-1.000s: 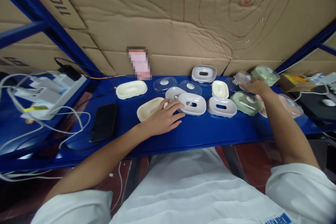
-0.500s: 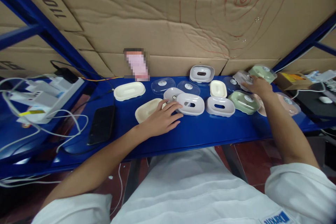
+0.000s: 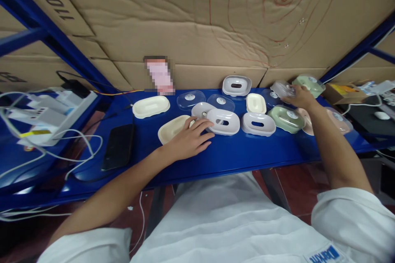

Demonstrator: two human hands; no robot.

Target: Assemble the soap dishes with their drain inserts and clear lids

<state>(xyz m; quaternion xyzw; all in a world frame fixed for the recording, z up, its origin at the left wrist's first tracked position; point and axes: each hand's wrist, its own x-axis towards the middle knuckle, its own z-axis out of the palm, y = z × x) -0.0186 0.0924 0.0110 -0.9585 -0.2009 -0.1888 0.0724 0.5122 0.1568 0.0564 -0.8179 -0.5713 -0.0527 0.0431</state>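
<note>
Grey lidded box [image 3: 281,88]: near the bench's [image 3: 234,154] back edge, towards the back right corner. My right hand [image 3: 300,98] is at its right end, so clearly the nearer one; fingers bent against the box, can't tell if they grip. Box's long axis looks slanted, left end nearer the back edge, right end partly hidden by my hand. Back green box [image 3: 309,84] just beyond my fingers, front green box [image 3: 285,119] just nearer me. My left hand [image 3: 193,137] is well apart, closer to the front edge: fingers loosely spread, nothing visibly gripped, over a cream tray's [image 3: 169,130] right end, fingertips beside a pale slotted dish [image 3: 232,117].
</note>
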